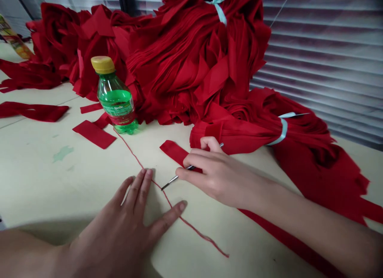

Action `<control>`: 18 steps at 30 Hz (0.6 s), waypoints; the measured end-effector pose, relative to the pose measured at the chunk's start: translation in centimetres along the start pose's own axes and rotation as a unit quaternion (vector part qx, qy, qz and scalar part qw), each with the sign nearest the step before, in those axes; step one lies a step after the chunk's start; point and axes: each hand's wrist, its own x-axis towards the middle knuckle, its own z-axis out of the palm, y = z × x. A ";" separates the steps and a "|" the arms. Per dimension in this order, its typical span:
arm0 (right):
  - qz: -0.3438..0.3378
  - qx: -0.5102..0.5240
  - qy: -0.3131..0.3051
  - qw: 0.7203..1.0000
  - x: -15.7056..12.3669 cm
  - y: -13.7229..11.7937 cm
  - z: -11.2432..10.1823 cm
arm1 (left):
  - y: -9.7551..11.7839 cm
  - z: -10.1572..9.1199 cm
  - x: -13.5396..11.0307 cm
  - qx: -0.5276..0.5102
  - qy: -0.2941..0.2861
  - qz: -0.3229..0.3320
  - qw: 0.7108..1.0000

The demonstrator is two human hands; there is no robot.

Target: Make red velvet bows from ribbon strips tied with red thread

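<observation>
Left hand (128, 226) lies spread, fingertips and thumb on the red string (167, 199) across the table (80, 186); right hand (211, 172) pinches a brush (171, 181), tip apparently touching string. Step seems to be brushing; next move calls for steady string. Brush points near-left; string runs from beside the bottle (119, 106) toward near right.

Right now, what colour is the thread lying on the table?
The thread is red, best seen in the head view.

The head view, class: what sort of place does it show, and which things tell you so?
Probably a sewing or textile workroom: red fabric pieces lie heaped on a pale table, light-blue ties bundle some of them, and a red thread lies under the left hand.
</observation>
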 end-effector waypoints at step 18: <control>0.011 -0.035 -0.017 0.999 -2.3 1.6 0.6 | 0.0 -3.3 1.2 -0.029 -0.109 -0.006 0.994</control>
